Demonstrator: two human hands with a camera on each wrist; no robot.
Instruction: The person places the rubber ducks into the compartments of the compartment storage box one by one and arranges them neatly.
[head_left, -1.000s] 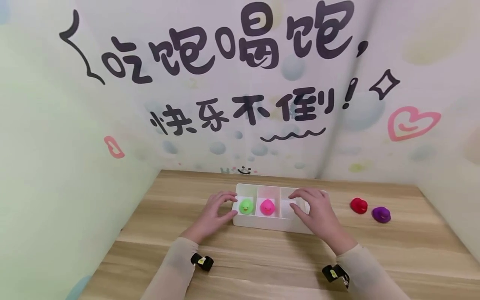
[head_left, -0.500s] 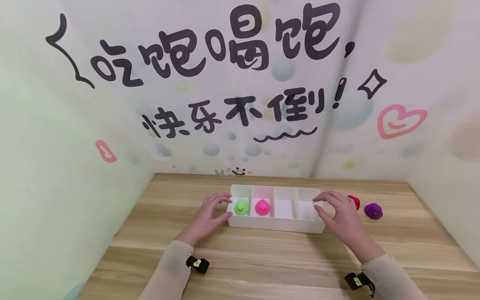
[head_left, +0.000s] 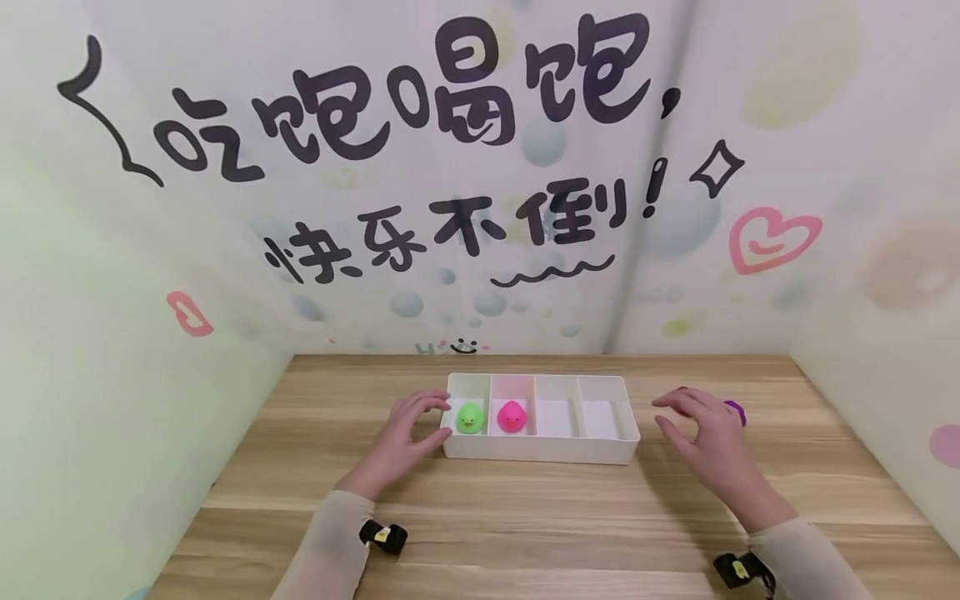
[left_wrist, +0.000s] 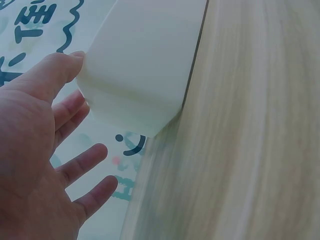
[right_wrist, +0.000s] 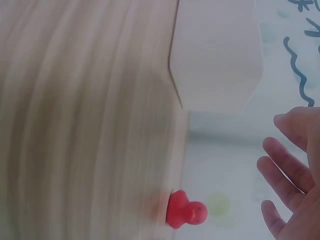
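Note:
A long white divided box stands on the table. In its leftmost compartment sits a green toy duck; the compartment beside it holds a pink toy duck. My left hand touches the box's left end with thumb and fingertips, its other fingers spread, as the left wrist view shows. Off the box's right end, my right hand hovers with loosely bent fingers and holds nothing. Past it lie a purple toy duck, partly covered by the hand, and a red toy duck, almost hidden in the head view.
The wood-grain table meets a white wall with black lettering just behind the box. Side walls close in the table at left and right. A black strap camera sits on each wrist.
My right hand has moved right, from over the box's right compartments to beyond its right end, toward the red and purple ducks. The left hand stays at the box while the head view shifts.

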